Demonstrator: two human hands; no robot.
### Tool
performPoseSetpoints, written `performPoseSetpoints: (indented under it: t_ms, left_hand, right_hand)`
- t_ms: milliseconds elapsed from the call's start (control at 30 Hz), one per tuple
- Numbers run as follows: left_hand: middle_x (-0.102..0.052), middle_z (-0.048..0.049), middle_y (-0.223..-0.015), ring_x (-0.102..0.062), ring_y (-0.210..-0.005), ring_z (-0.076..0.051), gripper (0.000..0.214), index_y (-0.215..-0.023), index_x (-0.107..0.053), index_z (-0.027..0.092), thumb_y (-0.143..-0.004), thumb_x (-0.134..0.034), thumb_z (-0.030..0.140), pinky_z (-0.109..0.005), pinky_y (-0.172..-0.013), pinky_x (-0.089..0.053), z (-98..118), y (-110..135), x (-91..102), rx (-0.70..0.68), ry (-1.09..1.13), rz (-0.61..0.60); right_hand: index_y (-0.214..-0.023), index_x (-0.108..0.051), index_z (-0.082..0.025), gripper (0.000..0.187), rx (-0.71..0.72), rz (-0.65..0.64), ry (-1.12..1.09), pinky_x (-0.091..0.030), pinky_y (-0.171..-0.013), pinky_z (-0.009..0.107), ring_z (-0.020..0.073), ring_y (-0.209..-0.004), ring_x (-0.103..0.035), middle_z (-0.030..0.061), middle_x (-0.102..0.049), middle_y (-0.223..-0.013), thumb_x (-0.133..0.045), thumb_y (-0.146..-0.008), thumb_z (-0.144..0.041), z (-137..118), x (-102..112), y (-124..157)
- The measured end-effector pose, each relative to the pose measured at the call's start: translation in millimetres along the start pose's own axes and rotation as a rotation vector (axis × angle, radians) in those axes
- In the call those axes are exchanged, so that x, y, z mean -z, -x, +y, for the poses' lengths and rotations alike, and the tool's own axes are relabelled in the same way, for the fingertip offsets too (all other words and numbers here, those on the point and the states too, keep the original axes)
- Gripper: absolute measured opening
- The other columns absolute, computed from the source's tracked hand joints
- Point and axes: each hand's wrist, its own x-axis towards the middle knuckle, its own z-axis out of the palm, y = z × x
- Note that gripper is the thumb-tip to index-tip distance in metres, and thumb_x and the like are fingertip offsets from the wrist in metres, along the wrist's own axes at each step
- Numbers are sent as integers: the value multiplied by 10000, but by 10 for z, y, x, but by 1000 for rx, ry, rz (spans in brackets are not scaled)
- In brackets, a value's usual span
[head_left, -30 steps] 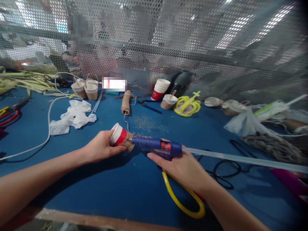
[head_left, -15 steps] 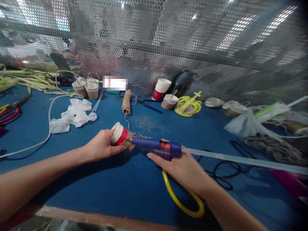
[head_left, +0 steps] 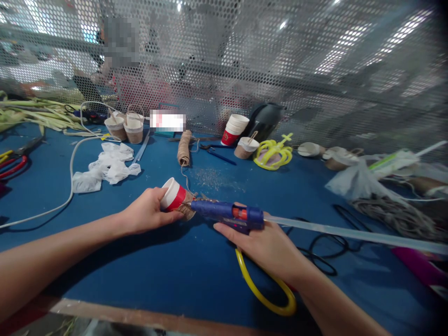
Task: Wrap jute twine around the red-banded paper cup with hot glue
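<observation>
My left hand [head_left: 149, 212] grips a red and white paper cup [head_left: 175, 195], tilted with its mouth toward the upper left. Brown twine is wound around the cup's lower end, and a strand runs from there to the twine roll [head_left: 184, 148] behind it. In my right hand [head_left: 262, 242] is a blue hot glue gun [head_left: 224, 213], its nozzle at the twine-covered part of the cup. A long clear glue stick [head_left: 336, 228] sticks out of the gun's back. Below my right hand a yellow handle loop [head_left: 280, 305] shows; what it belongs to is mostly hidden.
Crumpled white plastic [head_left: 114, 163] and a white cord [head_left: 72, 172] lie at left, with red-handled scissors [head_left: 16, 161] beyond. Stacked paper cups [head_left: 235, 129], a yellow crown-shaped piece [head_left: 274, 154] and twine-wrapped cups [head_left: 134, 129] stand along the mesh screen. Black cable [head_left: 324, 254] coils at right.
Almost nothing differs. Both hands, the cup and the glue gun hold nearly the same positions, with the nozzle still at the twine; the view has shifted very slightly.
</observation>
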Motion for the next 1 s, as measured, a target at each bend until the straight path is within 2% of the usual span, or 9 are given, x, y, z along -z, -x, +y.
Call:
performPoseSetpoints:
  t_ms: [200,267,467,533,667,833,1000]
  left_hand:
    - [-668,-50,-710,-591,-600,-162,286,-810,-601,107,-675,-618,359,-233,-548,-456,-5,4,18,-47,-103,39]
    - [-665,-49,-699,-588,-590,-158,288,-812,-602,107,-669,-623,356,-230,-538,-453,-12,4,19,-53,-112,45]
    - [-657,-47,-710,-581,-593,-153,271,-804,-603,110,-685,-603,354,-228,-544,-455,-1,8,21,-60,-130,34]
    - [-656,-45,-712,-582,-597,-152,277,-813,-602,107,-689,-597,354,-232,-554,-458,5,9,23,-57,-135,25]
    - [-661,-44,-727,-585,-603,-149,275,-820,-599,109,-693,-592,353,-226,-555,-460,20,4,26,-71,-136,14]
    - [-668,-60,-748,-603,-630,-164,275,-841,-594,104,-705,-580,342,-235,-575,-471,34,1,32,-86,-155,1]
    - [-671,-66,-780,-610,-649,-168,274,-842,-591,104,-699,-586,339,-242,-600,-478,15,5,40,-103,-174,5]
  right_hand:
    - [-786,-673,-207,186,-108,22,-115,-510,-666,367,212,-664,-631,49,-684,-724,-520,-756,-309,-23,-11,-35]
    - [-801,-671,-202,190,-140,36,-129,-511,-652,367,213,-655,-630,45,-685,-714,-529,-751,-320,-8,-27,-31]
    - [-788,-685,-225,163,-25,-1,-81,-503,-720,370,225,-769,-638,55,-690,-785,-536,-749,-278,-41,9,-19]
    - [-804,-688,-217,176,-30,-9,-72,-497,-737,383,233,-790,-635,63,-689,-815,-533,-748,-281,-28,9,-15]
    - [-873,-686,-232,210,-11,-9,-80,-504,-679,376,222,-699,-628,42,-683,-743,-529,-738,-266,117,-43,10]
    - [-960,-667,-256,288,58,-13,9,-496,-665,348,204,-683,-610,24,-674,-719,-505,-728,-202,249,-89,40]
    - [-857,-684,-258,200,-19,-28,-70,-478,-528,272,136,-497,-544,-5,-638,-633,-508,-761,-250,165,-83,14]
